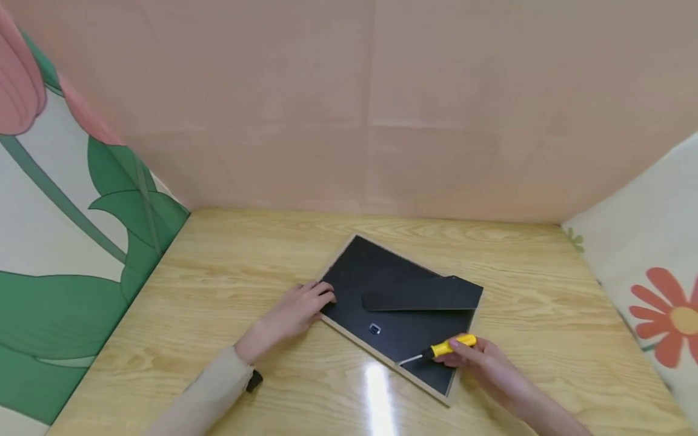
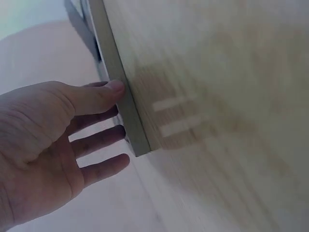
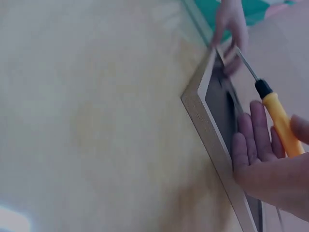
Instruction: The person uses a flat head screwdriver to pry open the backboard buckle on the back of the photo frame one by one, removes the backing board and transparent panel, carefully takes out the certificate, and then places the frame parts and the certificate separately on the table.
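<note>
A picture frame (image 1: 340, 330) lies face down and slanted on the table, its black backing board (image 1: 400, 266) upward with a black easel stand (image 1: 420, 295) on it. At the frame's left corner, my left hand (image 1: 300, 306) grips the edge; its thumb (image 2: 104, 96) presses the wooden side while the fingers reach over the backing. My right hand (image 1: 482, 363) holds a screwdriver (image 3: 280, 118) by its yellow handle, thumb on top. The thin metal shaft points left, its tip at the inner edge of the frame's near side. Several right fingers (image 3: 256, 140) rest low over the backing.
A small metal piece (image 1: 374, 329) sits on the backing near the stand. The wood-grain table (image 1: 229, 254) extends around the frame, with a pink backdrop (image 1: 305, 151) behind and printed cloths (image 1: 643, 260) at the sides. A black strap piece (image 1: 254, 381) shows at the left cuff.
</note>
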{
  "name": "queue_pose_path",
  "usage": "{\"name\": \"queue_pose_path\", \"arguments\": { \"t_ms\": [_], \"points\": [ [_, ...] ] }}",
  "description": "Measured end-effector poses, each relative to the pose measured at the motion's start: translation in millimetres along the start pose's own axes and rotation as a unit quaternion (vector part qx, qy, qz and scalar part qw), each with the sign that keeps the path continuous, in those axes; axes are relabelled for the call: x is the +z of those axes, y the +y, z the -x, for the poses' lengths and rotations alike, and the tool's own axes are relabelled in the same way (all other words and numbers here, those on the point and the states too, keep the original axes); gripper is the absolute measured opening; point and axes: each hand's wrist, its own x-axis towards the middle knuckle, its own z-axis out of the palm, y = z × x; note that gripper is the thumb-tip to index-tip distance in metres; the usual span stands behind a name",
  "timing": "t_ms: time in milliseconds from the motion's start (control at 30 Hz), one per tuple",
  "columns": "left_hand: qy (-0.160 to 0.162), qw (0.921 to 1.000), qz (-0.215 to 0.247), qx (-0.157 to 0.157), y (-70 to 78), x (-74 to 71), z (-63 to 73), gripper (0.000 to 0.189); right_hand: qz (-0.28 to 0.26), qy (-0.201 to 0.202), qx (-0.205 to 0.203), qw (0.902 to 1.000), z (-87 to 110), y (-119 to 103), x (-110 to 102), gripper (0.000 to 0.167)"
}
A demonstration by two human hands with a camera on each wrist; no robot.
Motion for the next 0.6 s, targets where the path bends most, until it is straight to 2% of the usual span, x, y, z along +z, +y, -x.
{"name": "queue_pose_path", "arguments": {
  "t_ms": [100, 200, 300, 367, 433, 500, 600],
  "points": [
    [0.000, 0.9997, -0.004, -0.023, -5.0, 0.8, -0.8, 0.035, -0.029, -0.005, -0.010, 0.9995, 3.6, 7, 11, 0.020],
    [0.000, 0.9979, -0.019, -0.061, 0.9, 1.8, 3.3, 0.035, -0.024, 0.006, -0.036, 0.9991, 6.0, 7, 15, 0.018],
    [0.002, 0.9917, -0.025, -0.126, 17.4, 2.8, 9.6, 0.042, 0.054, 0.015, -0.086, 0.9947, 5.8, -2, 6, 0.019],
    [0.005, 0.9854, -0.022, -0.169, 30.7, 2.5, 12.3, 0.050, 0.130, 0.005, -0.124, 0.9837, 4.0, -12, -7, 0.021],
    [-0.006, 0.9800, -0.022, -0.198, 43.3, 2.2, 13.0, 0.059, 0.199, -0.011, -0.147, 0.9688, 1.6, -20, -22, 0.026],
    [-0.025, 0.9761, -0.020, -0.215, 53.6, 2.5, 11.9, 0.065, 0.244, -0.039, -0.149, 0.9575, 0.0, -24, -36, 0.030],
    [-0.056, 0.9730, -0.030, -0.222, 63.2, 3.4, 7.9, 0.073, 0.265, -0.067, -0.114, 0.9551, 0.7, -25, -50, 0.037]
  ]
}}
